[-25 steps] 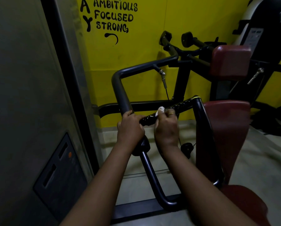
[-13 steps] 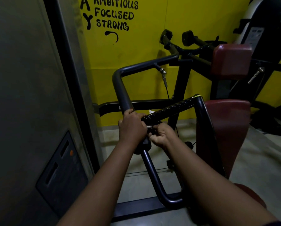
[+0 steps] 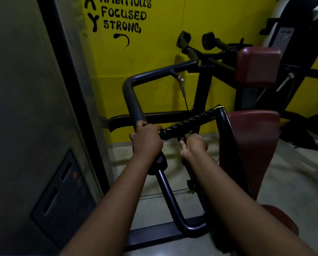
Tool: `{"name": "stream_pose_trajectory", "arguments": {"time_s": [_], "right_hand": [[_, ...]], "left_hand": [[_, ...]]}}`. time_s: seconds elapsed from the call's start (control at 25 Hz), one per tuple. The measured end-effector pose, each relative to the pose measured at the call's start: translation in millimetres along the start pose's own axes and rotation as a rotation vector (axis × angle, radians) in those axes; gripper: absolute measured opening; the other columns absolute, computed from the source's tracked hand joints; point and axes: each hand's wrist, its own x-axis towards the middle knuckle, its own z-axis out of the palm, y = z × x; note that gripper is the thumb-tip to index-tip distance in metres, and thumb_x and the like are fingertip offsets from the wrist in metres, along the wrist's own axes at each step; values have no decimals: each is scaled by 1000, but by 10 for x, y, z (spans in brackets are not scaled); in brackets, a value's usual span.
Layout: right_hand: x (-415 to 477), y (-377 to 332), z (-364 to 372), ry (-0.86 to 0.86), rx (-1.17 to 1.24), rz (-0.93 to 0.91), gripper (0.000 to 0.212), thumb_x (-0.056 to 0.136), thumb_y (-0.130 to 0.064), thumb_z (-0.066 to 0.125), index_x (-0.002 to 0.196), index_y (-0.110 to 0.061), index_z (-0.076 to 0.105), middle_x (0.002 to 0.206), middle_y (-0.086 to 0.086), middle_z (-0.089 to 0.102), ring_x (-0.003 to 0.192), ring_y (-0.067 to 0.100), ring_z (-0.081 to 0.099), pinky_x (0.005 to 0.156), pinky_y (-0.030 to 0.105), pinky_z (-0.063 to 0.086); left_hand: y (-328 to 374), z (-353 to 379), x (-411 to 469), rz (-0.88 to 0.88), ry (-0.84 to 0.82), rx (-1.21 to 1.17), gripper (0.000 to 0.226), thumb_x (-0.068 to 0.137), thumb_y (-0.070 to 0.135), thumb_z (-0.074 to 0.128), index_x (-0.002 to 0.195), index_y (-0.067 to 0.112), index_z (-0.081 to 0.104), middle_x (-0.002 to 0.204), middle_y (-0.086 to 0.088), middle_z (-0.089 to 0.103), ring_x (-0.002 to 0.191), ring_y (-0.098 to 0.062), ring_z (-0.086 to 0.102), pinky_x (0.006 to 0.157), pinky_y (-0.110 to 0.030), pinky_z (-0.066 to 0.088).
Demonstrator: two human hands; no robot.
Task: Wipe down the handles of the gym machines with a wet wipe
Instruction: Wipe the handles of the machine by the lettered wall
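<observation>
Underside wiping step: left hand (image 3: 146,140) clenches the frame tube (image 3: 133,104); right hand (image 3: 194,147) curls round the ribbed handle (image 3: 191,122) from beneath, wipe hidden. Next, probably: slide toward its far, yellow-taped end.

Two hands (image 3: 146,140) (image 3: 193,145), one ribbed handle (image 3: 191,122), one bent frame tube (image 3: 130,97). Three maroon pads (image 3: 258,66) (image 3: 252,141) (image 3: 282,220) and two knob-ended bars (image 3: 184,38) (image 3: 209,41) behind.

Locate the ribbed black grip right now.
Centre of the head view: the ribbed grip slants up-right from the left hand, which holds the frame tube, toward the maroon pad; the right hand curls under it.
</observation>
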Motion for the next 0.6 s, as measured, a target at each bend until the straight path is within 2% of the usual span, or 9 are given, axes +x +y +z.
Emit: {"name": "stream_pose_trajectory", "arguments": {"time_s": [0.08,0.16,0.24,0.32,0.36,0.48,0.6], "right_hand": [[-49,95,-34,-50,-28,-54,15,93,10,49,99,3,60,83,16,58,74,20,60,88,34,50],[-51,183,-49,-93,-188,-63,11,93,5,54,93,-1,63,77,11,60,72,20,60,76,32,52],[-13,182,-36,24,-235,-209,11,92,0,57,97,-4,66,71,4,61,65,15,59,68,27,50],[6,180,-31,150,-214,-382,12,91,-4,60,101,-7,66,79,5,67,70,15,63,64,20,51],[-23,212,-28,175,-285,-449,11,91,-6,61,101,-8,64,86,6,69,76,15,66,63,15,49],[-141,272,-72,112,-602,-618,10,90,-5,59,97,-12,57,97,2,64,84,11,61,52,0,37],[-106,120,-126,116,-674,-813,14,90,-1,56,100,-10,60,108,3,55,84,5,49,59,-6,32]], "left_hand": [[-8,-2,7,1,-25,-4,46,86,7,51,124,31,61,126,-2,58,135,-22,24,95,-45,30],[-15,4,16,4,-40,-10,47,86,6,50,124,30,61,128,-6,57,138,-22,21,97,-47,28],[-11,3,17,3,-42,-8,49,86,3,49,125,30,61,129,-8,55,140,-22,19,98,-47,28],[4,-6,4,-1,-44,-16,50,86,2,49,126,29,60,130,-8,54,141,-22,18,99,-47,27],[5,-12,3,1,-48,-17,49,86,1,49,125,28,61,130,-8,55,141,-22,18,99,-47,27],[-12,2,30,6,-55,-7,49,86,2,49,125,29,61,130,-3,57,141,-22,18,99,-48,27],[-27,29,33,-9,-44,-32,49,86,3,49,124,31,61,131,-2,57,141,-21,18,96,-46,27]]}}
